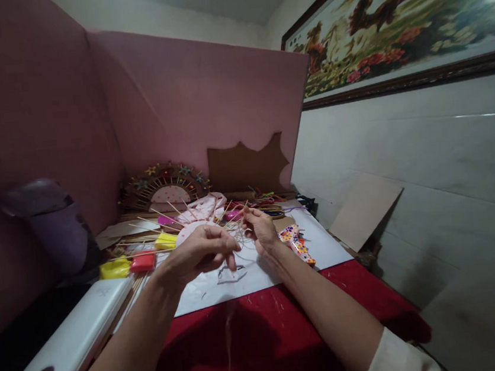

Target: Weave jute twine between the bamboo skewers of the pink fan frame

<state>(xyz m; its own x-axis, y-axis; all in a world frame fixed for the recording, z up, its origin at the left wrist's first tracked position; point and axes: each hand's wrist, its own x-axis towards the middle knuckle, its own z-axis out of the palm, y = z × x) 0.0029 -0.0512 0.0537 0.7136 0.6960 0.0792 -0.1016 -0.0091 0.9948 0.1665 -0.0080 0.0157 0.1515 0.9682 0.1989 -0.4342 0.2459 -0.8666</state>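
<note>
Evidently both hands pinch thin straw-coloured fibres [235, 234] above white sheet [261, 273]: left hand [204, 251] closed on strand, right hand [259, 227] likewise. Fibres likely light, limp, fray-prone; best gripped near ends, fingertips only.

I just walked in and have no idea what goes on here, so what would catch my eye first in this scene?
Two bare hands meet over a white sheet on the red tablecloth: the left hand and the right hand pinch thin straw-coloured strands between them. Behind them a fan-shaped stick decoration leans on the pink partition wall, and a large framed horse painting hangs high on the right.
</note>
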